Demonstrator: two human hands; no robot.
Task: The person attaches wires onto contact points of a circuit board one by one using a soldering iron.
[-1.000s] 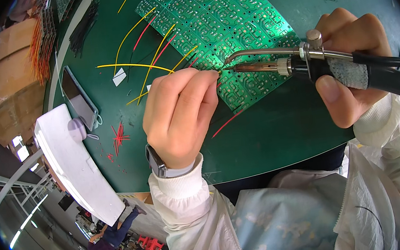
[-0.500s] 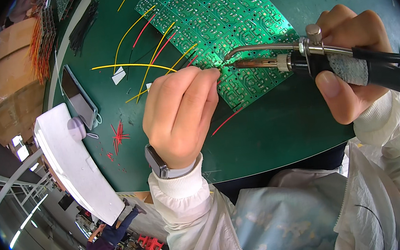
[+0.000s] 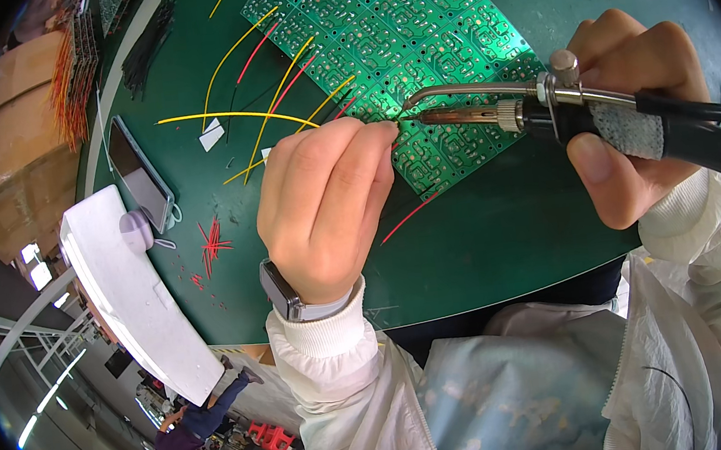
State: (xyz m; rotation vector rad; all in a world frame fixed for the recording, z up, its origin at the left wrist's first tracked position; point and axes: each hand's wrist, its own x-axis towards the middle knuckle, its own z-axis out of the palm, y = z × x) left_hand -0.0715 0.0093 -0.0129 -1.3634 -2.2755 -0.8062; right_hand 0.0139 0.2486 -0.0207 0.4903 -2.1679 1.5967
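A green circuit board panel (image 3: 420, 34) lies tilted on the green table, covered with solder joints. My right hand (image 3: 638, 108) grips a soldering iron (image 3: 573, 115) that has a curved metal feed tube (image 3: 469, 88) fixed above it. The iron's tip and the tube's end meet over the board's near left part. Just left of the tip, my left hand (image 3: 323, 202) is closed in a pinch over the board; its fingertips hide what they hold. Yellow wires (image 3: 230, 115) and red wires (image 3: 255, 53) stick out from the board's left edge, some passing behind my left hand.
Left of my hand lie short red wire pieces (image 3: 214, 245), a phone-like dark device (image 3: 140, 173) and a white foam block (image 3: 135, 293) at the table edge. Black wires (image 3: 149, 54) and a cardboard box (image 3: 18, 147) are farther left. Another person (image 3: 197, 427) is in the background.
Both hands stay almost in place at the same spot on the board. The iron's tip has shifted very slightly left, and the yellow wire's free end has moved a little left.
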